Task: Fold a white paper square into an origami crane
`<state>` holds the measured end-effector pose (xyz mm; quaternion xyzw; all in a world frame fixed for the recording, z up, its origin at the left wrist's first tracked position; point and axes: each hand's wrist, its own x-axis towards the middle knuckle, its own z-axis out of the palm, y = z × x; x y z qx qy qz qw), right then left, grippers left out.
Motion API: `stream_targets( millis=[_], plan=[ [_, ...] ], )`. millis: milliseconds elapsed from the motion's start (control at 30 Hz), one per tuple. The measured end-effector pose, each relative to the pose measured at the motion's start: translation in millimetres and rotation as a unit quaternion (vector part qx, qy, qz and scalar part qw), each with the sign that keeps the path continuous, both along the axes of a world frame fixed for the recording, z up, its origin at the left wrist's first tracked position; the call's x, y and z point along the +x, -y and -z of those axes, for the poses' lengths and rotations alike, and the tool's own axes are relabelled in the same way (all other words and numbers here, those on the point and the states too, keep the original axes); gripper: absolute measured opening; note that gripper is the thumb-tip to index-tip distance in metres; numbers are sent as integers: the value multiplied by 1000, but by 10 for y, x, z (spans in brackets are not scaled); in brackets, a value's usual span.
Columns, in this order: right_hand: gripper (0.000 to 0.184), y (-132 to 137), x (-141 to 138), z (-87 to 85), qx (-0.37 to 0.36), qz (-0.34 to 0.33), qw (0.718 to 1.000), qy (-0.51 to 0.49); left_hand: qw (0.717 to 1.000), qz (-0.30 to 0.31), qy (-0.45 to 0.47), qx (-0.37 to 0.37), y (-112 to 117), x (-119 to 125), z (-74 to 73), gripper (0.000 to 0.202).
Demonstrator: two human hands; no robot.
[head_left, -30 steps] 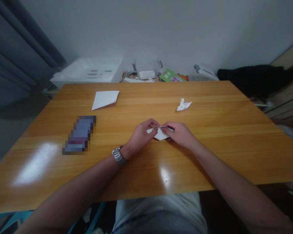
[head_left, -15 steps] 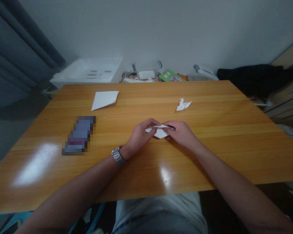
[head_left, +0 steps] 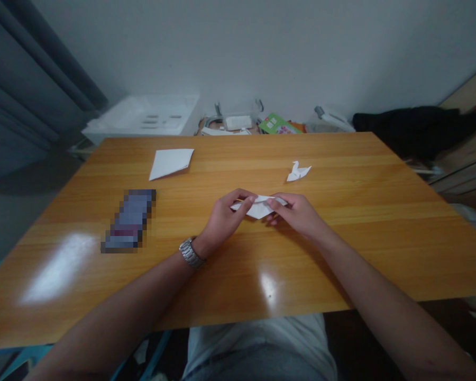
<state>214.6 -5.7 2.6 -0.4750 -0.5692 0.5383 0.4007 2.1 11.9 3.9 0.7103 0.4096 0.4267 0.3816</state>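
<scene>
Between my two hands is a small folded piece of white paper (head_left: 259, 210), held just above the wooden table and pointed at its lower edge. My left hand (head_left: 230, 212), with a metal watch on its wrist, pinches the left end, thumb on the near face. My right hand (head_left: 295, 210) grips the right end the same way, its thumb pressing on top and other fingers curled beneath. Beyond the right hand stands a small white origami bird (head_left: 299, 171), with its neck up and a wing or tail pointing right.
A stack of white paper (head_left: 171, 163) lies at the far left of the wooden table (head_left: 230, 286). Nearer on the left is a pixelated phone (head_left: 130, 219). Behind the table are a white plastic bin (head_left: 143, 116), a green booklet (head_left: 280, 124), cables and a dark cloth (head_left: 416, 127).
Both hands have raised and tilted the folded paper slightly, so more of its near face shows. The thumbs have shifted onto that face. The bird, paper stack and phone stay put.
</scene>
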Motion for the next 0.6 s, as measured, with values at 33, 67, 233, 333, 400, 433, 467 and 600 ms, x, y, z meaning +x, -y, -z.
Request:
stream_targets(
  millis=[33,67,233,333,400,433,467,600],
  plan=[
    [43,-3,3,5,3,-2,1000,2,1000,-1,1,0,-3,-2,-1,23],
    [44,-6,4,9,4,-3,1000,5,1000,0,2,-2,-6,-5,2,21],
    [43,5,-15,-7,-5,-7,1000,4,1000,-1,-6,-2,-23,-16,38,17],
    [41,18,-30,-25,-1,-12,1000,-12,1000,-3,-14,10,-29,-14,54,15],
    [39,19,-31,-24,1,-8,1000,-18,1000,-5,-15,16,-34,-13,65,15],
    [38,17,-29,-20,2,-4,1000,-18,1000,-6,-13,18,-37,-12,71,16],
    [38,14,-27,-13,4,-1,1000,-17,1000,-8,-8,17,-40,-12,78,19],
    [38,-5,-13,10,13,8,1000,-10,999,-1,37,-23,-51,-9,98,31]
  ],
)
